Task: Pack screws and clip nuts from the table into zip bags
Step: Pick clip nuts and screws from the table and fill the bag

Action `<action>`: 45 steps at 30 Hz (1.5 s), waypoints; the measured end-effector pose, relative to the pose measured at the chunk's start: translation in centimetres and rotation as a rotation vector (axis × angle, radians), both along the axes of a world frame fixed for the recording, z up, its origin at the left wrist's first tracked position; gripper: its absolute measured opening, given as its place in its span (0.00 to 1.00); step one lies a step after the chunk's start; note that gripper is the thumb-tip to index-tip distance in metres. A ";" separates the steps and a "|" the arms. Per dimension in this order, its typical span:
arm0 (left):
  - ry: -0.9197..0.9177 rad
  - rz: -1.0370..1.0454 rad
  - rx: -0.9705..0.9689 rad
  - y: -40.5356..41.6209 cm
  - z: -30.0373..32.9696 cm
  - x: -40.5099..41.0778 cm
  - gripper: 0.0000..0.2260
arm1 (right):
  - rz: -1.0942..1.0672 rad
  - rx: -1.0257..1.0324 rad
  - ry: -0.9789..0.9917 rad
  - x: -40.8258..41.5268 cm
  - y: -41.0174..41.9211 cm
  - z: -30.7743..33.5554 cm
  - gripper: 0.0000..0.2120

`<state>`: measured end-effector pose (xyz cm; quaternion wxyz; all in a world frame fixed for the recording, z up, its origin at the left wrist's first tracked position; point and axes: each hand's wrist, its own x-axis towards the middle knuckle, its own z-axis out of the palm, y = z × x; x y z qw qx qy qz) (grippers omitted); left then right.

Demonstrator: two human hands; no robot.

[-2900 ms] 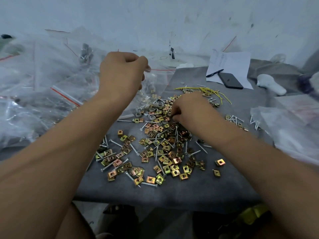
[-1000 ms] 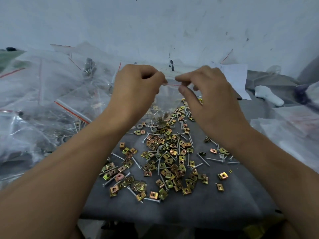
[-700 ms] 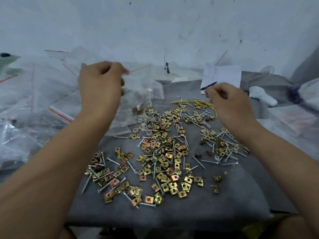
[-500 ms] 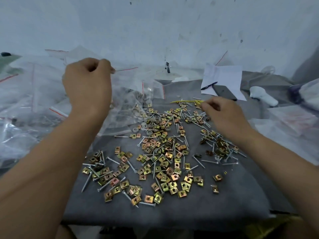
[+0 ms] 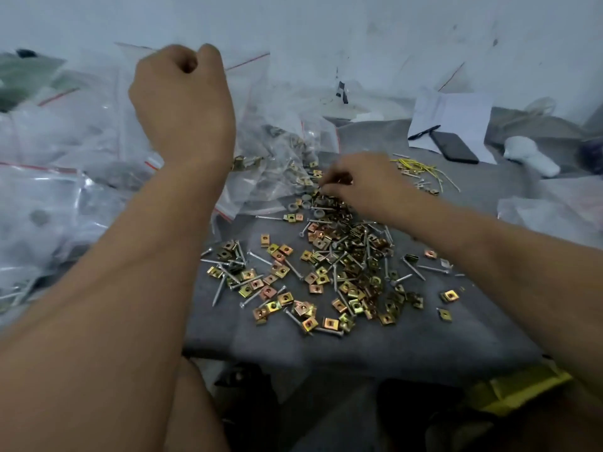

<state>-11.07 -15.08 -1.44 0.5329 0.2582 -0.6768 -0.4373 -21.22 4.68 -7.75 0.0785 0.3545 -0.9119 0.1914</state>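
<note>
A: Grey cloth table (image 5: 375, 340) against a white wall; why is the left hand (image 5: 182, 102) raised at ten o'clock?

B: It pinches the zip bag (image 5: 267, 125) by its top, letting it hang, probably for filling.

A: And the right hand (image 5: 362, 184)?

B: At one o'clock, fingers curled picking at the clip nuts (image 5: 329, 265) and screws (image 5: 218, 290) spread mid-table. What it has, I can't tell.

No legible text, label, brand, number or sign is found. The white paper sheet (image 5: 456, 115) at the far side of the worktop (image 5: 408, 337) carries faint marks, too blurred to read.
</note>
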 end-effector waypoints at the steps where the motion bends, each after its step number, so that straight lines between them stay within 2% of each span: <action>1: -0.015 -0.001 -0.004 -0.1 -0.1 0.2 0.18 | -0.009 0.050 0.004 0.0 -0.8 -0.3 0.08; 9: 0.021 -0.053 -0.014 -0.5 -0.2 0.5 0.16 | -0.011 0.129 0.034 -0.8 -2.1 -0.1 0.05; 12: 0.027 -0.073 0.005 -0.5 -0.3 0.9 0.16 | 0.025 0.030 0.003 -0.9 -1.7 0.0 0.06; 14: 0.020 -0.085 0.022 -0.6 -0.4 1.1 0.16 | 0.016 0.005 -0.002 -1.2 -2.0 0.2 0.07; 19: -0.014 -0.084 -0.004 -0.7 -0.5 1.4 0.16 | 0.041 0.194 -0.043 -1.9 -3.0 0.2 0.15; 31: -0.098 -0.076 -0.110 -1.5 -0.9 1.2 0.17 | 0.096 0.052 -0.248 -2.8 -2.8 -0.2 0.22; 34: -0.102 -0.078 -0.119 -1.3 -0.9 1.3 0.17 | 0.143 0.055 -0.265 -2.1 -3.1 -0.1 0.21; 37: -0.094 -0.085 -0.115 -1.3 -0.9 1.1 0.17 | 0.191 0.081 -0.183 -1.5 -4.0 0.3 0.20; 40: -0.075 -0.087 -0.088 -1.6 -1.0 0.9 0.17 | 0.203 0.132 -0.167 -1.3 -5.5 1.2 0.16; 45: -0.065 -0.091 -0.083 -1.7 -1.2 0.7 0.17 | 0.227 0.096 -0.148 -1.1 -7.6 1.3 0.11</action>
